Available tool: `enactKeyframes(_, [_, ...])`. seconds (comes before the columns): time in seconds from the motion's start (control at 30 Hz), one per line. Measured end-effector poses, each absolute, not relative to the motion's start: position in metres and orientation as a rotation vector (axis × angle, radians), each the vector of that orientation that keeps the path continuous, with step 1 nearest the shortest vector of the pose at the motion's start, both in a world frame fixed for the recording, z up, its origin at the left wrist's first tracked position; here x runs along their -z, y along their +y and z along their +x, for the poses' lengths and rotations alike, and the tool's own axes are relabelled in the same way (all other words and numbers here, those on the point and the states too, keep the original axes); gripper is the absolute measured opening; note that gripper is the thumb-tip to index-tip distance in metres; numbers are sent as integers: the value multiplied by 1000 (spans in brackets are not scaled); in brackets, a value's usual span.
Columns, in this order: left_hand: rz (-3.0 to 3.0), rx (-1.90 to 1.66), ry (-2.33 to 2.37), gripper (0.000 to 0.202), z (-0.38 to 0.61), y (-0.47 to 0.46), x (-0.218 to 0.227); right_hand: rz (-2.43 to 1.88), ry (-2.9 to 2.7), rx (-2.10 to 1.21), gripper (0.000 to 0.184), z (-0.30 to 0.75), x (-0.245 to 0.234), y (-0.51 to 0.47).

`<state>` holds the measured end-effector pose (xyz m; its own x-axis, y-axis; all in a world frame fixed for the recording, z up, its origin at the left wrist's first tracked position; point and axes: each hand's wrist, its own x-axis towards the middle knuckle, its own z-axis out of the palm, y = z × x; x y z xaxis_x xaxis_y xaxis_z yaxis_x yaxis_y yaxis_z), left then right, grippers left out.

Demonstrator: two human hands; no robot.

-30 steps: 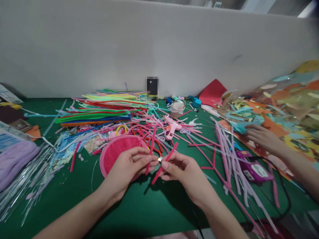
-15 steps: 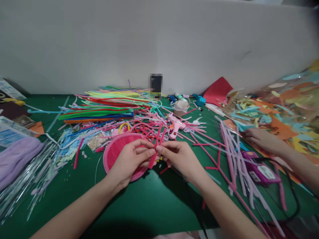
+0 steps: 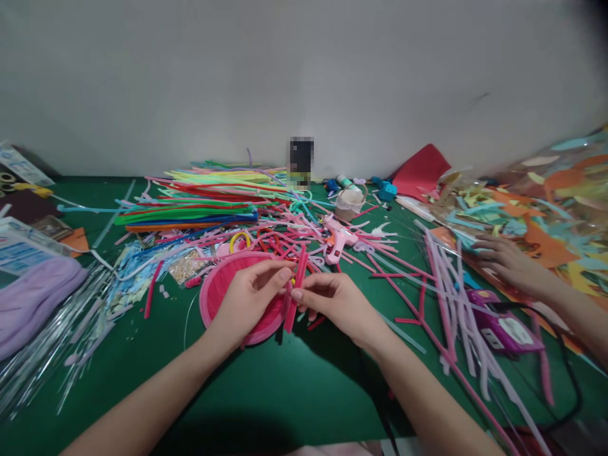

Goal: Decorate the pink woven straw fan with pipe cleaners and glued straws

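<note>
My right hand (image 3: 332,301) is closed in a pinch on bright pink pipe cleaners (image 3: 299,288), which stand tilted in front of me in a narrow bundle. Just left of them, the thumb and forefinger of my left hand (image 3: 254,294) are pressed together; whatever they hold is hidden. Behind and under my left hand lies a round pink piece (image 3: 223,285) with a raised rim. A pink glue gun (image 3: 336,240) rests beyond my right hand, among loose pink pipe cleaners.
Bundles of coloured pipe cleaners (image 3: 190,212) lie at the back left. Purple slippers (image 3: 38,301) and silvery strips (image 3: 52,354) are at the left. Another person's hand (image 3: 506,263) rests at the right, near a purple device (image 3: 506,323) and paper scraps (image 3: 527,221).
The pink pipe cleaners, spread and crossed before, now stand closer together and more upright in my right hand. My left fingertips have moved slightly left, off them.
</note>
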<state>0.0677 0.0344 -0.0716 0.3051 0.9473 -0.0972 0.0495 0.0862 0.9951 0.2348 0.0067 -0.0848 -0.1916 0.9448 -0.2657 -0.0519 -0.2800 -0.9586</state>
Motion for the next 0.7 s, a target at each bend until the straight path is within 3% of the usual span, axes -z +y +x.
enactKeyframes(0.33, [1417,-901,1090,19,65,32,69,-1460,-1687,-1789,29,251,77,-9])
enactKeyframes(0.47, [1357,-911,1037,19,66,29,65,-1594,-1962,-1486,29,264,66,-14])
enactKeyframes(0.57, [1367,-879,955,19,68,27,66,-1598,-1660,-1133,32,260,58,-10])
enactKeyframes(0.7, [1309,-757,854,23,71,25,72,-1387,-1427,-1160,34,247,57,-4])
